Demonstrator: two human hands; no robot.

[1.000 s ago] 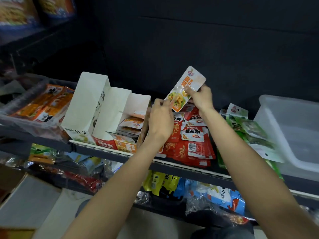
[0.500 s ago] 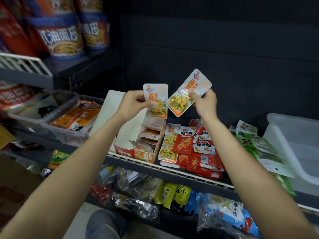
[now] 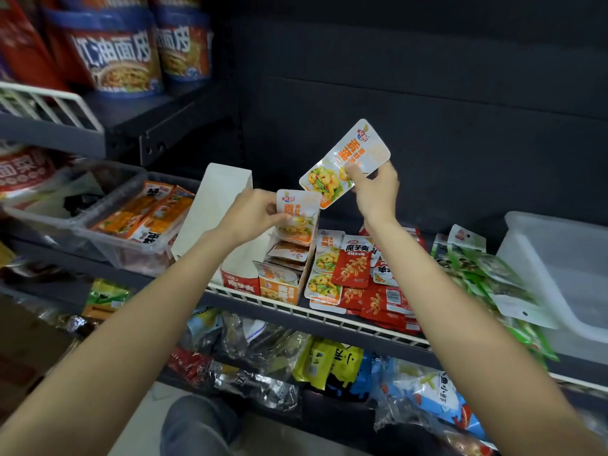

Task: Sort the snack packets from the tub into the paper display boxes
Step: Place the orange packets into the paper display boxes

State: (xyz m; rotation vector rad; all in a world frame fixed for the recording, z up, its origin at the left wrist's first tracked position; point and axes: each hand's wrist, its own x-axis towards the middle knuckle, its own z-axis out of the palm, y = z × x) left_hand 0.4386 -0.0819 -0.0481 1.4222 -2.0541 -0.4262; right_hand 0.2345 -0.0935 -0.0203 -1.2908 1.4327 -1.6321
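Left hand (image 3: 253,213) pinches a packet (image 3: 297,214) just above the box (image 3: 283,274); right hand (image 3: 375,192) pinches another packet (image 3: 342,162), fingers below it.

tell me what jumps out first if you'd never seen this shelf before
Two hands raised mid-frame: the right hand pinches a tilted orange-and-white packet, and the left hand holds a matching packet just above the orange display box. Right of that box, red packets lie piled on the shelf.
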